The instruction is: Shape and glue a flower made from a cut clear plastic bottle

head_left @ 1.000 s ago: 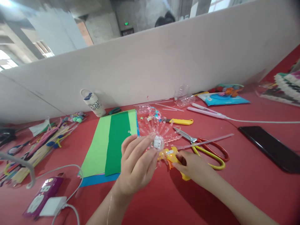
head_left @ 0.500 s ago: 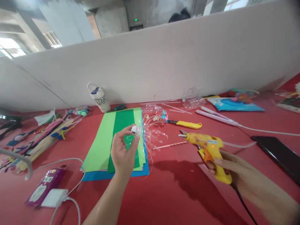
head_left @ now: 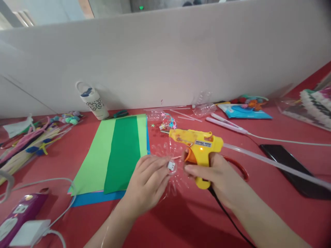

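Observation:
My right hand point(head_left: 222, 177) is wrapped round the handle of a yellow hot glue gun point(head_left: 207, 148), fingers at its orange trigger. The gun's nozzle points left, and a small lamp on its side glows orange. A long translucent glue stick point(head_left: 271, 162) runs out of its back. Between the fingers of my left hand point(head_left: 148, 182) is a clear plastic piece point(head_left: 173, 187) with thin splayed strips, held low over the table. A small white part point(head_left: 171, 165) sits at its centre. The nozzle is above and beyond this piece, apart from it.
Green and blue paper sheets point(head_left: 121, 151) lie at left. Behind are a white bottle point(head_left: 94, 105), a star-filled clear ball point(head_left: 168, 121), a pink straightener point(head_left: 227, 124) and a blue packet point(head_left: 245, 112). A black phone point(head_left: 284, 165) lies right; a purple power strip point(head_left: 23, 210) lies near left.
The glue gun has moved left, over the table's middle. My left hand has brought the clear plastic piece right and down, turning palm-down. The view has tilted down and shifted right.

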The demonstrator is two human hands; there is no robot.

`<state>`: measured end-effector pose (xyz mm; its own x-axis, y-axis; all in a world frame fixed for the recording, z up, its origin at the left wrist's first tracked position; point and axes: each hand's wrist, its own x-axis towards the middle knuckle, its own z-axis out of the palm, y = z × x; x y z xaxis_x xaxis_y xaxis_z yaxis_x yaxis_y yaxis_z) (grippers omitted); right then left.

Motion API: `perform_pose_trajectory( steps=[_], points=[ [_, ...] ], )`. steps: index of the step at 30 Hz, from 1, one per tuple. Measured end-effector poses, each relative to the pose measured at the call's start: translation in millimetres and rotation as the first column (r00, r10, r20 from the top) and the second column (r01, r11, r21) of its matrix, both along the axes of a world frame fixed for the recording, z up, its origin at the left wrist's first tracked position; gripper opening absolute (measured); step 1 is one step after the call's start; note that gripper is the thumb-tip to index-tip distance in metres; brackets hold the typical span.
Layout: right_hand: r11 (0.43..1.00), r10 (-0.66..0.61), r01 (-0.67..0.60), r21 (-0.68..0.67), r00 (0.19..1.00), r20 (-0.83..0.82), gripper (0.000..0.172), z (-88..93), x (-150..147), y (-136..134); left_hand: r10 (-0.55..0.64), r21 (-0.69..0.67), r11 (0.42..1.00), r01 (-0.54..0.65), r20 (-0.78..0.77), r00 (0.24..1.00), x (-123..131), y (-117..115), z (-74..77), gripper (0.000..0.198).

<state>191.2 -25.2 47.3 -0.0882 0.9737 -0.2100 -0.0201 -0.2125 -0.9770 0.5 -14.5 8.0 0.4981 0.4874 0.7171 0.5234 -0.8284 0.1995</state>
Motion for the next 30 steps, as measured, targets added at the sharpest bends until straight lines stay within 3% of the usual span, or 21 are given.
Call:
perform_pose_trajectory(
  steps=[6,9,24,30],
  points=[
    [0.994,-0.107,0.088,0.068,0.921,0.374,0.017,-6.1,-12,-5,-0.005,0.041,0.999,0.006,-0.015,1.0,13,-6,-9.3,0.021],
    [0.986,-0.158,0.118,0.116,0.879,0.451,0.013,-9.9,-15,-7,-0.003,0.022,1.0,0.003,-0.008,1.0,14,-6,-11.6,0.019],
    [0.981,-0.17,0.113,0.158,0.893,0.417,0.017,-12.4,-19,-9,-0.025,0.04,0.999,0.024,0.004,1.0,14,-4,-17.8,0.02],
    [0.961,-0.208,0.114,0.253,0.9,0.384,0.022,-5.6,0,-16,0.017,0.094,0.995,-0.017,0.007,1.0,12,-4,-12.7,0.02]
  ],
)
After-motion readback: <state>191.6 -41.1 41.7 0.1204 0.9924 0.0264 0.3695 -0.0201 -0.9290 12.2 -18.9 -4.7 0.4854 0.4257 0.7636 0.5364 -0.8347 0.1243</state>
